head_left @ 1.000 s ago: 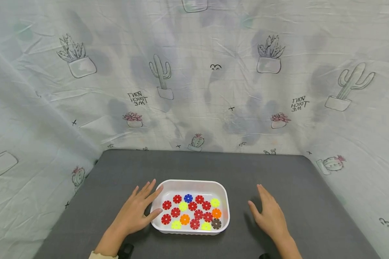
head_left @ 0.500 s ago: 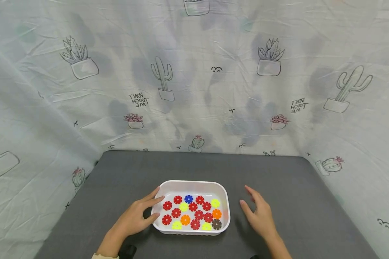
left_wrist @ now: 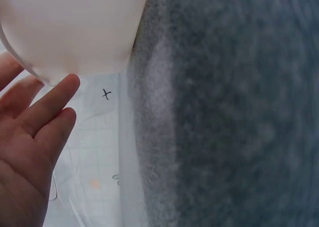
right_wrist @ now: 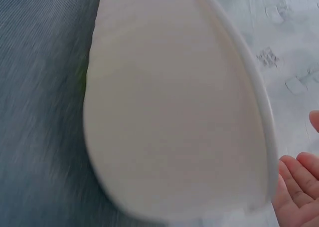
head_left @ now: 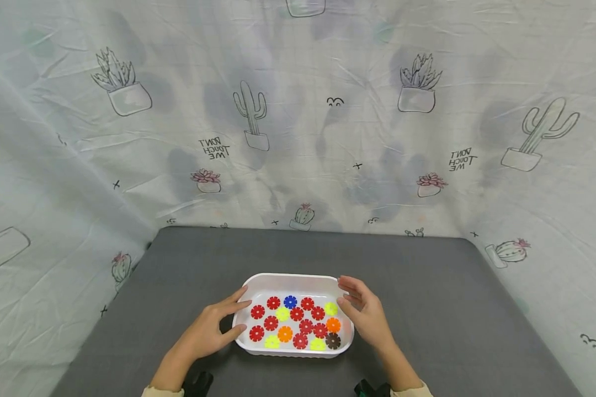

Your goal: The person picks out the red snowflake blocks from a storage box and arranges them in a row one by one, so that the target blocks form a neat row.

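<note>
The white tray stands at the lower centre of the frame on the grey worktop, its long axis running left to right, so that each short end faces one hand. The governing relation, one judges, is this span: the tray lies between the two grips, to the right of the left hand and to the left of the right hand. The left is the nearer, its thumb and foremost fingers reaching over the left end; the right is just beside the opposite end (whether it touches there cannot be told). Both grips are slack: the left hand's fingers are spread and nearly straight, not clenched about the tray; the right hand's are gently bent and hold nothing. The forearms slant inward from the lower edge of the frame. Coloured discs lie scattered over the tray's floor.
</note>
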`<state>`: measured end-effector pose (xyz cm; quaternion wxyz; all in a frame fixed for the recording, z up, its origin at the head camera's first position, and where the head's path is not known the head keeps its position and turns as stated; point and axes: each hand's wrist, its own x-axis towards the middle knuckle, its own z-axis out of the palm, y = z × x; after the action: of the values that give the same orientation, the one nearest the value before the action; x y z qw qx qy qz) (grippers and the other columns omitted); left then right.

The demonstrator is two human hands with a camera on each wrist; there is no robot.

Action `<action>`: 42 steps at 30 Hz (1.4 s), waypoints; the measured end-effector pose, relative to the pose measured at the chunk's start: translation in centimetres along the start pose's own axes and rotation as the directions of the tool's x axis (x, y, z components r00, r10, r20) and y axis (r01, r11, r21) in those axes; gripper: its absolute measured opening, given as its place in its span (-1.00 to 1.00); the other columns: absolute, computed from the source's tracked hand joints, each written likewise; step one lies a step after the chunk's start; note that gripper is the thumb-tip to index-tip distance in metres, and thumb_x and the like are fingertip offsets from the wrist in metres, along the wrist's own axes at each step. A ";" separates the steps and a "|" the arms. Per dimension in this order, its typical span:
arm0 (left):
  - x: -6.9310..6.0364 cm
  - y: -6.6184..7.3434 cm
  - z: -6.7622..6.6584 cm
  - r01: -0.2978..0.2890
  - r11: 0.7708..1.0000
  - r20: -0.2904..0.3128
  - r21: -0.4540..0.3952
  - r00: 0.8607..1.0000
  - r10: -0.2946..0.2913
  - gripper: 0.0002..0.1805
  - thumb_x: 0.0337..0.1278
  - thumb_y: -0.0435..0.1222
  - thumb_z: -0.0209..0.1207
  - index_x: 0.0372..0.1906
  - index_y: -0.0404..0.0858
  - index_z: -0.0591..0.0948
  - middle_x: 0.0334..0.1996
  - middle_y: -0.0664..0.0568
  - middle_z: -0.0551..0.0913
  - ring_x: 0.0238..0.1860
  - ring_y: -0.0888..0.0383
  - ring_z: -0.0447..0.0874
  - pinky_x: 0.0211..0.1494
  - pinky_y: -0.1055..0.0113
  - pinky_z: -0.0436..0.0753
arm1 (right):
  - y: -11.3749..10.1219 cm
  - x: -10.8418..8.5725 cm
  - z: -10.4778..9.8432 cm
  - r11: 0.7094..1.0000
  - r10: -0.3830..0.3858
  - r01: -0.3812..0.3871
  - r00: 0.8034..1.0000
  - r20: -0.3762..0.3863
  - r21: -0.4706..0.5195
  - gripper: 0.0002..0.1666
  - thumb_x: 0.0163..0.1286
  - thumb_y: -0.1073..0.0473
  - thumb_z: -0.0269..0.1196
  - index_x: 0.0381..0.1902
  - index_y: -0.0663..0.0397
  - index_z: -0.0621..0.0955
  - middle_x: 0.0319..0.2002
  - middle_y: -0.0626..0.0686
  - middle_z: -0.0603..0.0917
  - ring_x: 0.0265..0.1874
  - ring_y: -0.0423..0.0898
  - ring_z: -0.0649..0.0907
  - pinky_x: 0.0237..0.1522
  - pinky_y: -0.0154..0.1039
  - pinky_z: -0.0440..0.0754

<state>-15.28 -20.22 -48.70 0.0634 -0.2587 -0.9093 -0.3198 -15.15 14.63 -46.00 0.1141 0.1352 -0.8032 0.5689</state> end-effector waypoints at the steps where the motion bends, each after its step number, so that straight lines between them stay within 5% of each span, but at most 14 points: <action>1: 0.0 0.0 0.0 0.004 1.000 0.001 -0.001 1.000 -0.004 -0.47 0.01 -0.17 0.29 0.17 -0.14 0.58 0.35 0.01 0.38 0.25 0.00 0.48 0.12 -0.07 0.55 | -0.2 0.2 0.4 1.000 0.012 -0.012 1.000 0.013 0.020 -0.48 0.24 0.29 0.28 0.17 0.24 0.48 0.11 0.20 0.59 0.10 0.10 0.58 0.12 -0.10 0.55; 14: -0.1 -0.1 0.0 -0.026 0.999 -0.017 -0.023 1.000 0.026 -0.48 0.02 -0.13 0.29 0.16 -0.14 0.59 0.35 0.01 0.39 0.25 -0.03 0.48 0.12 -0.05 0.56 | -0.7 2.4 4.1 0.993 0.106 -0.113 0.986 0.129 0.044 -0.47 0.22 0.18 0.33 0.15 0.12 0.50 0.13 0.11 0.59 0.14 0.06 0.57 0.18 -0.03 0.50; 22: 0.0 0.0 0.0 0.009 0.999 -0.001 -0.042 1.000 -0.009 -0.48 0.02 -0.13 0.29 0.15 -0.16 0.59 0.35 -0.02 0.37 0.27 -0.03 0.46 0.13 -0.09 0.54 | -0.1 3.9 4.8 0.981 0.192 -0.187 0.952 0.236 -0.047 -0.52 0.21 0.18 0.33 0.10 0.13 0.54 0.08 0.13 0.62 0.09 0.10 0.58 0.16 0.04 0.52; 29: 0.0 0.0 0.1 0.028 0.998 0.016 -0.052 1.000 -0.027 -0.48 0.03 -0.13 0.28 0.16 -0.14 0.59 0.37 0.02 0.36 0.28 -0.02 0.43 0.15 -0.11 0.52 | 0.7 4.3 5.3 0.954 0.292 -0.264 0.925 0.242 -0.139 -0.57 0.20 0.25 0.32 0.05 0.18 0.57 0.01 0.14 0.65 0.04 0.09 0.62 0.08 -0.01 0.58; 42: 0.1 -0.2 0.1 0.008 0.998 0.003 -0.060 1.000 -0.008 -0.49 0.01 -0.17 0.29 0.14 -0.15 0.60 0.37 0.01 0.35 0.29 -0.02 0.43 0.15 -0.11 0.52 | 1.3 4.6 5.8 0.928 0.326 -0.257 0.910 0.255 -0.270 -0.57 0.09 0.36 0.37 -0.03 0.23 0.60 -0.08 0.15 0.69 -0.05 0.10 0.65 0.02 -0.02 0.62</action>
<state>-15.44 -20.27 -48.87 0.0531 -0.2572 -0.9003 -0.3470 -20.10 9.12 -47.50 -0.0789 0.0822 -0.8827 0.4558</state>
